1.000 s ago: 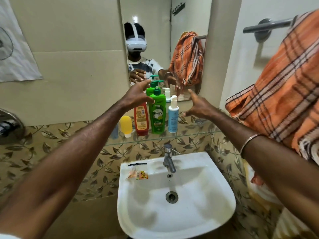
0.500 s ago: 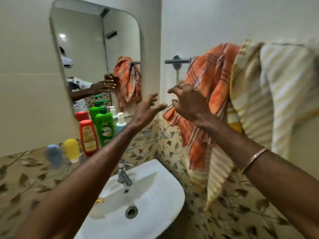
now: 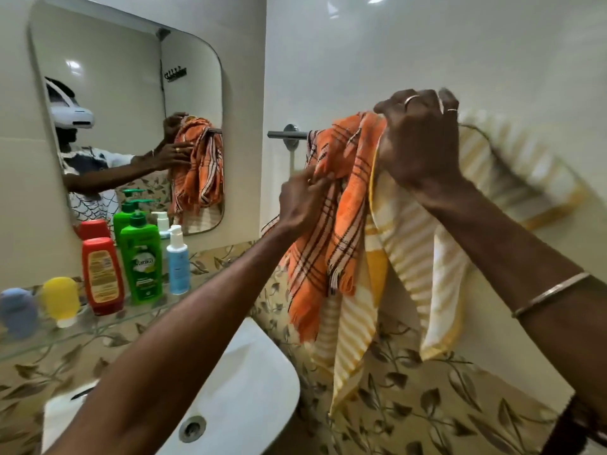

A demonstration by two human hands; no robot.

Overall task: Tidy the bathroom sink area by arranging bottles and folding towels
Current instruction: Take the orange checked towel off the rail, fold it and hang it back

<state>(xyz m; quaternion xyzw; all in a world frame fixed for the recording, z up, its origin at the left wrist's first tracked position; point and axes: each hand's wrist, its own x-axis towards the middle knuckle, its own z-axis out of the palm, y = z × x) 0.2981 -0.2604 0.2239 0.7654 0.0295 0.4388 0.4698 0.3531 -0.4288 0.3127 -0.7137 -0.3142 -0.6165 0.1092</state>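
While two towels hang bunched on the rail (image 3: 282, 134), the right hand (image 3: 418, 142) grips the orange towel (image 3: 341, 224) at its top and the left hand (image 3: 303, 200) pinches its edge. Beside it the yellow striped towel (image 3: 410, 257) drapes lower, and five bottles (image 3: 141, 261) line the glass shelf (image 3: 98, 326).

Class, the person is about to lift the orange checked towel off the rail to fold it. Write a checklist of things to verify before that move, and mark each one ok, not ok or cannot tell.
1. Left hand holds the orange checked towel: ok, its fingers pinch the cloth below the rail.
2. Right hand has a hold at the top of the towel: ok, curled over cloth at the rail, though whether it also catches the yellow striped towel I cannot tell.
3. Orange towel free of the yellow one: not ok, they overlap.
4. Bottles on the glass shelf upright and clear of the towels: ok.
5. Far end of the rail free: cannot tell, hidden.
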